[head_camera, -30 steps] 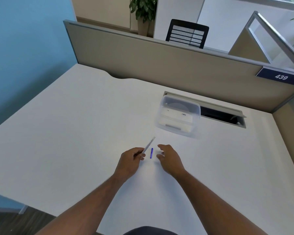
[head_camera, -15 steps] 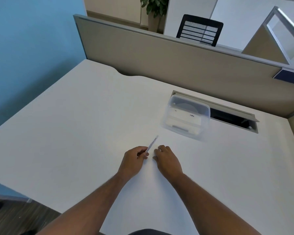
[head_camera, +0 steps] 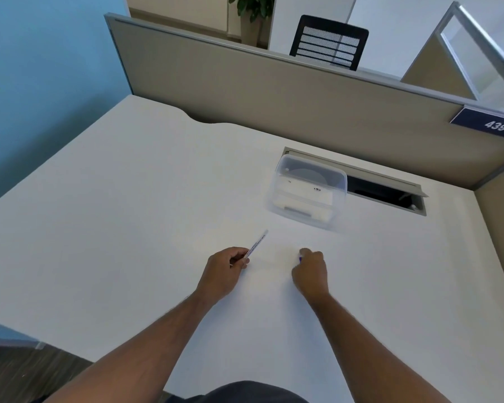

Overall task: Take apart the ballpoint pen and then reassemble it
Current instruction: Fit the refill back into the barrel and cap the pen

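My left hand (head_camera: 226, 267) grips the clear pen barrel (head_camera: 257, 243) by its near end; the barrel points up and to the right, away from me, above the white desk (head_camera: 128, 228). My right hand (head_camera: 310, 271) is closed a little to the right, apart from the left hand. A small blue pen part (head_camera: 299, 259) shows at its fingertips, mostly hidden by the fingers. The two hands do not touch.
A clear plastic lidded box (head_camera: 309, 193) with white items inside sits beyond the hands. Behind it is an open cable slot (head_camera: 387, 193) in the desk. A grey partition (head_camera: 274, 91) bounds the far edge, a blue wall the left.
The blue part lay on the desk between my hands; my right hand closed over it and moved right with it. My left hand kept hold of the barrel.
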Motion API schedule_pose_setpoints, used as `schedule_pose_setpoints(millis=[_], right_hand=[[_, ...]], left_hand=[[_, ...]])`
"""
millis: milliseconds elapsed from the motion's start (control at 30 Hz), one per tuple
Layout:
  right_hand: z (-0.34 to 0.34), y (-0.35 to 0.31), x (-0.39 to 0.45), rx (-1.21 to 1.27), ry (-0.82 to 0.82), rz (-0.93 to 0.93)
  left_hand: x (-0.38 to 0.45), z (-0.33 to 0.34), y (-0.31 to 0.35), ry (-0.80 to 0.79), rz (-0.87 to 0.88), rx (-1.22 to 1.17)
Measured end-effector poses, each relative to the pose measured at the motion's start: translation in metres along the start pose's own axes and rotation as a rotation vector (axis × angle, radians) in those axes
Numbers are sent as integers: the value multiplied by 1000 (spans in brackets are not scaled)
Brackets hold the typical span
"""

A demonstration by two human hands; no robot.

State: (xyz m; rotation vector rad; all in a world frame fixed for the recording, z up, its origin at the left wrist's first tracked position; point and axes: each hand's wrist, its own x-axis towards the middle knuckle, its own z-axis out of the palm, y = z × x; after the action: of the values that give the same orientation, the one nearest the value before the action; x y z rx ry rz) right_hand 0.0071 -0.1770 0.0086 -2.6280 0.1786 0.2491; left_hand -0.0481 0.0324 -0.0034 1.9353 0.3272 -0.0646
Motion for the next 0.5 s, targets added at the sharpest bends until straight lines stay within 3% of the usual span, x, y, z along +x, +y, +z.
schedule_pose_setpoints(millis=[100, 167, 233, 500], right_hand=[[-22, -3, 10, 643, -68, 307], [-40, -11, 10, 1018, -144, 361], [-57, -19, 6, 1226, -169, 325], [-66, -38, -6, 1143, -82, 142]], left_hand=[[-2, 4, 2, -5, 4, -2], [-3, 7, 4, -20, 8, -3], [-2, 9, 6, -28, 12, -4], [-5, 13, 18, -59, 49, -22]])
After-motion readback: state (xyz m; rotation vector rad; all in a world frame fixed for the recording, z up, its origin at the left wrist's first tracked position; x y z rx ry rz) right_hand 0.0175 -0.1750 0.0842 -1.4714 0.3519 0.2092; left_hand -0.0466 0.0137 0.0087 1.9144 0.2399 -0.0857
